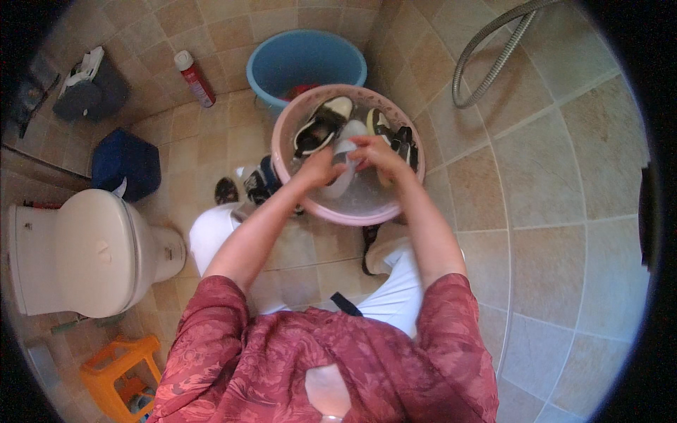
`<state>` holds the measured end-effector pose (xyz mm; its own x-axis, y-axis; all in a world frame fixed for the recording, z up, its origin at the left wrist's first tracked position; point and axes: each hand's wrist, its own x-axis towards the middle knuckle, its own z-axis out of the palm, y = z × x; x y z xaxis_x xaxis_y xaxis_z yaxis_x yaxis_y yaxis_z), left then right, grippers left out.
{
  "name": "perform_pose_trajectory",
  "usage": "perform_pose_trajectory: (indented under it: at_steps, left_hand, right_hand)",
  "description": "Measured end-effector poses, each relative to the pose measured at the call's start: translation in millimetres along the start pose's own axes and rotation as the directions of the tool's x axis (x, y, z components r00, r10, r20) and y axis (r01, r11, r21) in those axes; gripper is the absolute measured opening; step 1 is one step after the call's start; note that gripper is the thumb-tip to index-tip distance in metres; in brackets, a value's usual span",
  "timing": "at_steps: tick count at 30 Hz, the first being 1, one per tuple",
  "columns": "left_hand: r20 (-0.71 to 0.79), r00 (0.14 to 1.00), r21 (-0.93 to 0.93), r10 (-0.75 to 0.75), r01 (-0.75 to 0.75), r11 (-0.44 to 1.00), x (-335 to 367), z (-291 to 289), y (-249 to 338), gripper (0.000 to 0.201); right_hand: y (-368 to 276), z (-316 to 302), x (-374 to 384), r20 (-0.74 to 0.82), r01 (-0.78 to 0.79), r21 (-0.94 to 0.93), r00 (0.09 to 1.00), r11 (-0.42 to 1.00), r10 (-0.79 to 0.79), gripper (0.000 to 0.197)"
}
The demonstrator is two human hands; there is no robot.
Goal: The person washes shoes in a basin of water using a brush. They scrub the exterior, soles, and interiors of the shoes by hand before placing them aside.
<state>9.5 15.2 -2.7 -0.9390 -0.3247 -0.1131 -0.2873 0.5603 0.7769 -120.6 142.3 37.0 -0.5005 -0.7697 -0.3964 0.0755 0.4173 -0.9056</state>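
Observation:
A pink basin [279,151] of cloudy water stands in front of me, with dark and white shoes in it. Over the water, my left hand [319,171] grips the near left side of a pale, long insole [340,185]. From the right, my right hand [377,155] pinches the same insole, thumb and fingers bent across its middle. A black-and-cream shoe [314,134] leans on the basin's far left side, beyond my left hand. Another dark shoe with a light edge [379,121] lies at the far right, and black straps [403,143] show beside it.
Behind the basin stands a blue tub [257,63] with something red inside. A red spray can [194,79] is by the wall. Left are a toilet [95,254], a blue bin [125,166] and an orange stool [120,352]. A shower hose [486,74] hangs at right.

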Motion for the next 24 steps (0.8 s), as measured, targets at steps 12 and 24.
perform_pose_trajectory:
  at_steps: [12, 24]
  left_hand:
    - [-0.112, 0.992, 0.483, 0.060, 0.002, 0.875, -7, -13, 9, 0.019]
    - [-0.225, 0.969, 0.467, 0.102, 0.015, 0.884, -15, -13, 14, 0.017]
  right_hand:
    - [39, 7, 18, 0.102, 0.180, -0.610, 0.984, 0.772, -0.150, 0.067]
    - [39, 63, 3, -0.178, -0.066, -0.948, 0.921, 0.311, -0.346, 0.060]
